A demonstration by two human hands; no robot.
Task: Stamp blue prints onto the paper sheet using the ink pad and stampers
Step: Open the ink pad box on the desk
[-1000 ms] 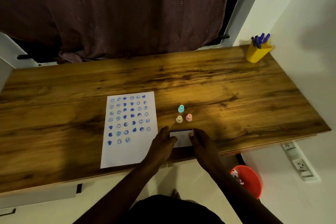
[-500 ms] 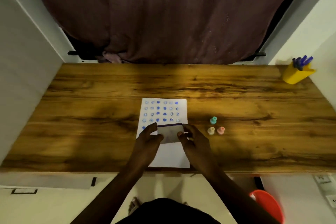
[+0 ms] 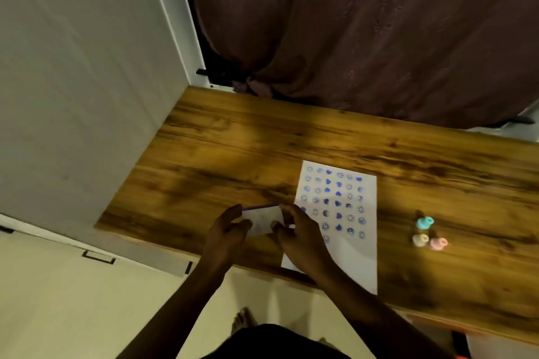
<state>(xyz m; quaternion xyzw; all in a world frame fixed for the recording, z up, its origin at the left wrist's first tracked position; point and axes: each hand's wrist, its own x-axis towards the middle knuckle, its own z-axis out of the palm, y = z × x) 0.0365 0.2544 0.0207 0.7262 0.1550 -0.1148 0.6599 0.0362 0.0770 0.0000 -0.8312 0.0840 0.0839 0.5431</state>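
Fingers (image 3: 246,223) gripping ink pad (image 3: 262,220), stampers (image 3: 427,234) apart

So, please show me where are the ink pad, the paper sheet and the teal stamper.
ink pad (image 3: 264,223), head view, its pale top face.
paper sheet (image 3: 354,259), head view, blank lower part.
teal stamper (image 3: 424,223), head view, its top.
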